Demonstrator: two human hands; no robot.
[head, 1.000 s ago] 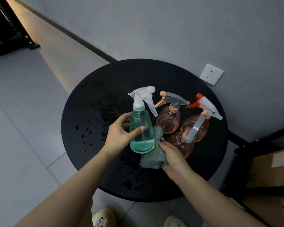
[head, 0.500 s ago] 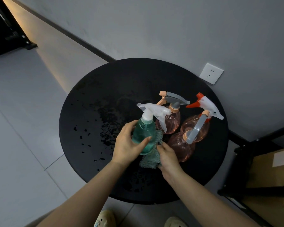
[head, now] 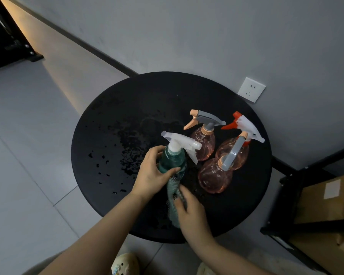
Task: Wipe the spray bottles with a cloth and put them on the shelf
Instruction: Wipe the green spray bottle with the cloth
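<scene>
Near six o'clock on the round black tabletop (head: 107, 124), the left hand (head: 151, 175) has its grip clamped around the teal translucent plastic spray bottle (head: 172, 158), while the right hand (head: 191, 211) pinches the grey-green cloth (head: 172, 190) against its base.

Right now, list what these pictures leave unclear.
- Green bottle: its base, hidden by the left hand and cloth, head view.
- Right hand: motion-blurred, so its grip on the cloth is unclear.
- Shelf: cut off by the right edge.
- Pink bottles: fill level unreadable.
</scene>
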